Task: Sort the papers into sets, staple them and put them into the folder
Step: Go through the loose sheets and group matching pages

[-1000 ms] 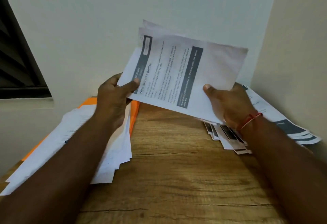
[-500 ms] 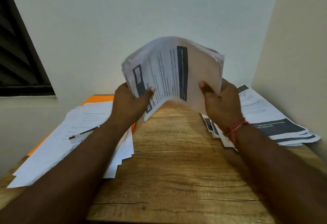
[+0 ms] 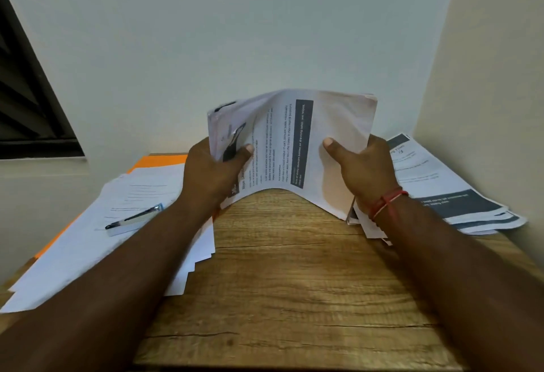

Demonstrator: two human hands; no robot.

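Observation:
A sheaf of printed papers [image 3: 294, 142] arches upward over the far middle of the wooden table [image 3: 294, 283]. My left hand [image 3: 212, 174] grips its left edge, thumb on the front page. My right hand [image 3: 362, 168] grips the right edge, a red thread on its wrist. On the left lies a spread pile of white papers [image 3: 112, 242] over an orange folder [image 3: 159, 162]. A silver stapler [image 3: 132, 220] rests on that pile. More printed sheets with dark bands [image 3: 447, 195] lie at the right.
Pale walls close in at the back and right. A dark louvred window [image 3: 26, 101] is at the left. The table's front edge runs along the bottom of the view.
The sheaf went from held flat and raised to bowed into an arch and lowered toward the table. Both hands moved closer together, and the stapler came into sight.

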